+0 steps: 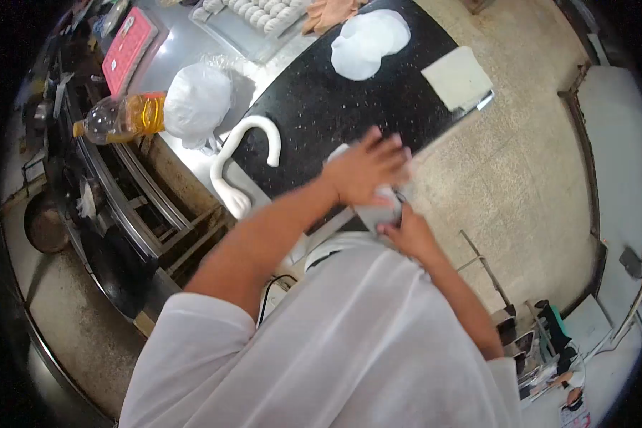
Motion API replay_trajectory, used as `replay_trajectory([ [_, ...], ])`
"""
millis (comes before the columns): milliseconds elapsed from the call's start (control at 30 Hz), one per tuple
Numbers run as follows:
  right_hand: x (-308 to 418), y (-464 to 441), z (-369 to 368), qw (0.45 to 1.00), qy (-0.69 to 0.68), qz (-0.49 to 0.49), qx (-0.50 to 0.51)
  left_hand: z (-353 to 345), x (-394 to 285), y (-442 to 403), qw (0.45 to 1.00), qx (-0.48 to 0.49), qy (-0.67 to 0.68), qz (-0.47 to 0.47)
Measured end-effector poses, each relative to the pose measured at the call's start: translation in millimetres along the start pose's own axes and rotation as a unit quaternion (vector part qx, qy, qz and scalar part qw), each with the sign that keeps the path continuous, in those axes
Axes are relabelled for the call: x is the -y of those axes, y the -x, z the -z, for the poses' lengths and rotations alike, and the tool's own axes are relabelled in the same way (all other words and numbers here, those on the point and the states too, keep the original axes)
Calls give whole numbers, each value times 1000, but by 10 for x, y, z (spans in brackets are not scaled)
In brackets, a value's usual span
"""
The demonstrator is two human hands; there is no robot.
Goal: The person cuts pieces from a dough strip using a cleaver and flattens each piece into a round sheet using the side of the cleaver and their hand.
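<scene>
My left hand (367, 171) is over the near edge of the black worktop (310, 107), fingers spread and blurred by motion. Partly hidden behind it is a small white piece (337, 152), probably dough. Lower and to the right, close to my body, my right hand (412, 232) has its fingers closed at the edge of a flat grey blade-like piece (378, 215); its exact kind is unclear. A curved white dough rope (228, 146) lies left of my left hand, its thicker end hanging toward the worktop's edge. Thin white rounds (369, 44) overlap at the far end.
A pale square sheet (458, 77) lies at the worktop's right edge. On the left are an oil bottle (125, 118), a white plastic bag (198, 103) and a red tray (130, 51). Twisted dough pieces (264, 11) and orange gloves (332, 14) are at the back.
</scene>
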State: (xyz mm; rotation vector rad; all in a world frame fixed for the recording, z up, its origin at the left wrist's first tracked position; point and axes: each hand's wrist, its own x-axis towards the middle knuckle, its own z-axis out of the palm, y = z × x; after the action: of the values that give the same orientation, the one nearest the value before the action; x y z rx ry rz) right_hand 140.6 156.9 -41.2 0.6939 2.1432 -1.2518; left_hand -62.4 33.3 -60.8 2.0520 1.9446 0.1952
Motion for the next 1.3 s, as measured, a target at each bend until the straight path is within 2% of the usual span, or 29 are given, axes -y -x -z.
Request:
replay_trajectory([
  [67, 20, -20, 52, 999, -5, -33, -5, -117, -103, -97, 997, -30, 57, -34],
  [133, 129, -47, 179, 997, -17, -74, -7, -51, 117, -242, 998, -48, 32, -17],
  [200, 298, -263, 483, 997, 55, -53, -28, -7, 223, -335, 998, -68, 4, -6],
  [267, 367, -550, 663, 993, 104, -23, -55, 130, 499, -432, 993, -97, -32, 58],
  [333, 421, -492, 623, 986, 152, -2, -62, 192, 690, -494, 992, -111, -23, 50],
  [400, 481, -412, 539, 995, 81, 2, -62, 146, 639, -400, 992, -119, -4, 51],
  [467, 90, -178, 179, 1000, 10, 22, -9, -7, 279, -174, 997, -54, 39, 40],
  [500, -45, -90, 90, 999, -16, 17, 28, -76, 51, -81, 998, -56, 13, 26],
  [533, -54, -51, 102, 999, -15, 20, 30, -164, -29, -101, 997, -62, 24, -30],
  [667, 58, -171, 344, 994, 37, -100, 5, 36, 134, -414, 998, -54, 9, -4],
  [733, 196, -340, 606, 995, 91, -12, -42, 80, 312, -511, 997, -75, -1, 24],
  [800, 329, -590, 791, 993, 106, 7, -56, 158, 549, -596, 991, -122, -30, 55],
  [867, 310, -502, 702, 992, 120, 10, -46, 143, 559, -551, 991, -124, -22, 53],
  [967, 14, -309, 303, 992, -43, 113, -33, -7, 355, -297, 994, -97, 21, 46],
  [1000, -118, -167, 144, 992, -42, 115, -29, -61, 136, -210, 994, -95, 22, 50],
  [1067, -297, -29, -10, 998, -66, 3, 21, -138, -130, -176, 997, -68, 41, -17],
  [1100, -299, -118, 64, 998, -66, 1, 18, -151, -41, -290, 997, -69, 42, -20],
  [1167, -243, -68, 195, 998, 42, -33, -43, -99, -9, -476, 998, -63, 4, -15],
  [1200, -214, -7, 285, 997, 37, -49, -41, -3, 28, -582, 998, -61, -13, 9],
  [1300, 64, -361, 790, 997, 54, 6, -52, 135, 320, -766, 993, -107, -15, 36],
])
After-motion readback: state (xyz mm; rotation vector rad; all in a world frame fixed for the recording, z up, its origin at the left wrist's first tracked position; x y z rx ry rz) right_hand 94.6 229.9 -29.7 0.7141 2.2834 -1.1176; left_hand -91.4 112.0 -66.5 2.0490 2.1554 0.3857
